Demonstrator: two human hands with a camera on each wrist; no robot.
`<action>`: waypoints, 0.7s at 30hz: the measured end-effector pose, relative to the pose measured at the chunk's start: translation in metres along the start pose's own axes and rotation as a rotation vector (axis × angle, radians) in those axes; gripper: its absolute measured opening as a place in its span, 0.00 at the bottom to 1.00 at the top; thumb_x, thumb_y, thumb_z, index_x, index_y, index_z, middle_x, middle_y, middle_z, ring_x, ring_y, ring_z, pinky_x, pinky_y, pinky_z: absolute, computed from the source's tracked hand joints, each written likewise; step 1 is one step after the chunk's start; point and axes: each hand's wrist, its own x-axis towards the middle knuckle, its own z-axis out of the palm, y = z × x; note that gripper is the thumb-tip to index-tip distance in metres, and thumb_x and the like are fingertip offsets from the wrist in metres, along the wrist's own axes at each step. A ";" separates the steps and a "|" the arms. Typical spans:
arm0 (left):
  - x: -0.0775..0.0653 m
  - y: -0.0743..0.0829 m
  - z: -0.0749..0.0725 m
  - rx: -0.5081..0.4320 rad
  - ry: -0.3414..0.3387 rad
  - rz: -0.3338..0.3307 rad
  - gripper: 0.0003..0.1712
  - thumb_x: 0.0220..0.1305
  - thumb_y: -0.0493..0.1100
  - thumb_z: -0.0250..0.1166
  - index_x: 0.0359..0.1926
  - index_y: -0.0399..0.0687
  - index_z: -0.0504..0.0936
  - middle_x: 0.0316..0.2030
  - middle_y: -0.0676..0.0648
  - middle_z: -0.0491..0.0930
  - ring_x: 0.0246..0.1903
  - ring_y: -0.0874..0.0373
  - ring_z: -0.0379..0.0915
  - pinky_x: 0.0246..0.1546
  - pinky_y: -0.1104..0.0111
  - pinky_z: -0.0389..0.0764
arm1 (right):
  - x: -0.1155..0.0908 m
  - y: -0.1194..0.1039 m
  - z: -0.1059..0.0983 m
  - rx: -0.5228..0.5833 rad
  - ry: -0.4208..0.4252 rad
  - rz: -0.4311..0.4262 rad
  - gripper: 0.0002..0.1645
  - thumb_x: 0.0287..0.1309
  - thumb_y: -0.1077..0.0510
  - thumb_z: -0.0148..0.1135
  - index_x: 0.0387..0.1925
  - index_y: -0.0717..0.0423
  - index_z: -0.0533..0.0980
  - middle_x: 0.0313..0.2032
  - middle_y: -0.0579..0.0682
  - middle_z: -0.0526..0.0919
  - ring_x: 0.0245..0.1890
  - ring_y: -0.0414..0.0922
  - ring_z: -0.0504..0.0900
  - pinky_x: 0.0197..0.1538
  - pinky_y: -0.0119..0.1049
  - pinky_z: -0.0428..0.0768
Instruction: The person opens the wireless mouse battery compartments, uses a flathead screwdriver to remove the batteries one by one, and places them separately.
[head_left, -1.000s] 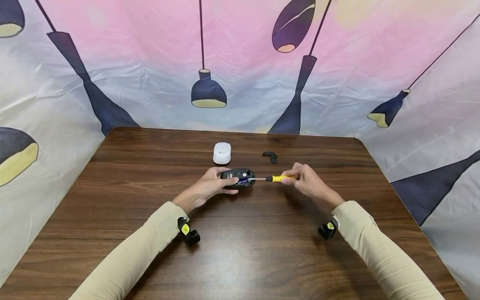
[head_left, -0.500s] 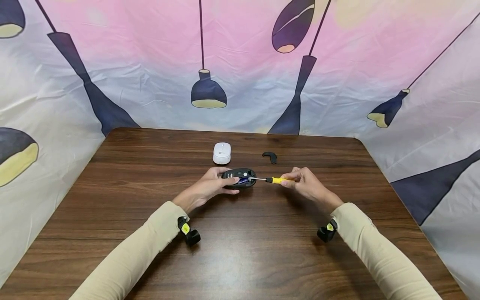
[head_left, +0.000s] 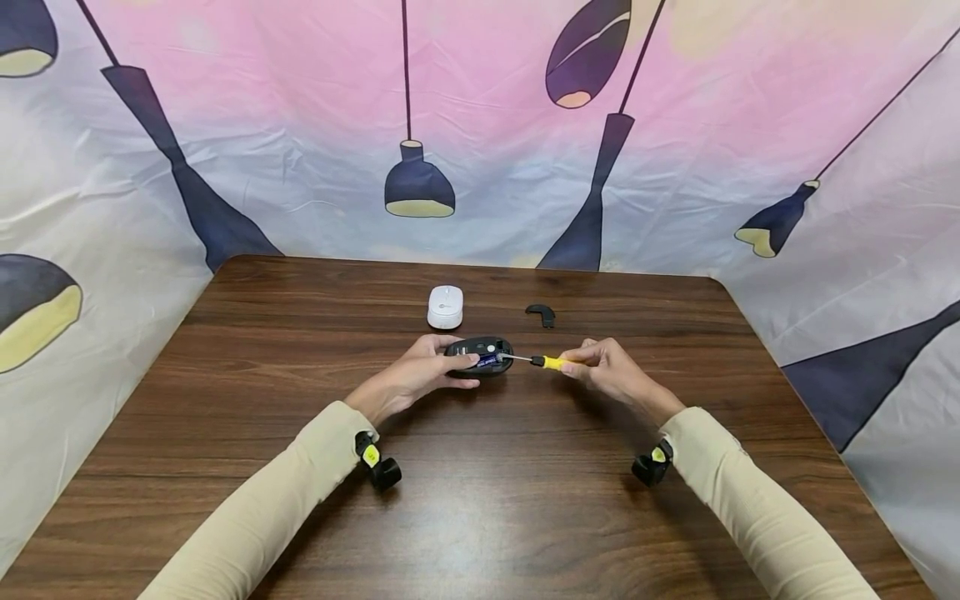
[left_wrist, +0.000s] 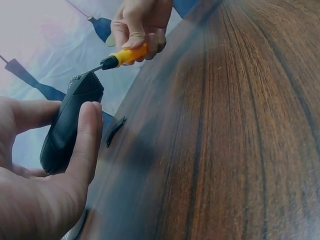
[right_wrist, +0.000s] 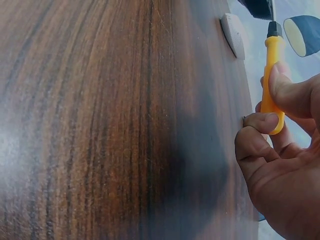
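A wood-grain table (head_left: 480,467) spreads beneath the left hand (head_left: 420,372) and the right hand (head_left: 611,377). The left grips a black computer mouse (head_left: 474,344) above the tabletop, underside turned up, presumably to steady it and give access. Beyond stands a white computer mouse (head_left: 446,307), seemingly out of the way. The right pinches a yellow-handled screwdriver (head_left: 553,363), likely for fine control, its shaft aimed into the black one. A curved black cover (head_left: 547,314) lies apart on the table. Smallest is the exposed blue battery (head_left: 488,361); whether the tip touches it, I cannot tell.
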 end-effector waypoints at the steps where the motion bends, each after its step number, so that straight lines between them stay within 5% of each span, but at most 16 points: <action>1: 0.000 0.000 0.000 0.001 -0.003 0.000 0.26 0.71 0.29 0.61 0.66 0.25 0.65 0.65 0.30 0.67 0.60 0.43 0.73 0.56 0.53 0.82 | 0.000 0.001 0.000 0.006 -0.001 0.006 0.14 0.67 0.63 0.65 0.51 0.66 0.84 0.43 0.60 0.79 0.60 0.59 0.67 0.28 0.28 0.71; 8: 0.001 0.001 0.001 -0.007 -0.003 -0.003 0.26 0.70 0.29 0.61 0.65 0.24 0.64 0.64 0.29 0.67 0.56 0.44 0.76 0.55 0.53 0.83 | -0.001 0.001 -0.003 0.004 -0.022 0.001 0.14 0.68 0.61 0.65 0.50 0.66 0.84 0.34 0.55 0.74 0.31 0.48 0.68 0.26 0.28 0.70; 14: 0.003 0.002 0.000 -0.022 0.001 0.000 0.26 0.70 0.29 0.60 0.64 0.22 0.63 0.63 0.28 0.66 0.53 0.45 0.78 0.53 0.56 0.84 | -0.003 -0.010 -0.012 -0.108 -0.008 -0.039 0.11 0.68 0.58 0.65 0.47 0.60 0.86 0.35 0.55 0.77 0.32 0.50 0.71 0.30 0.34 0.75; 21: 0.002 0.002 0.000 -0.010 0.019 -0.027 0.28 0.70 0.29 0.61 0.65 0.23 0.61 0.63 0.27 0.66 0.51 0.43 0.79 0.53 0.56 0.84 | -0.007 -0.010 -0.028 -0.186 0.066 -0.051 0.11 0.67 0.58 0.66 0.45 0.60 0.87 0.35 0.55 0.79 0.32 0.49 0.67 0.32 0.34 0.69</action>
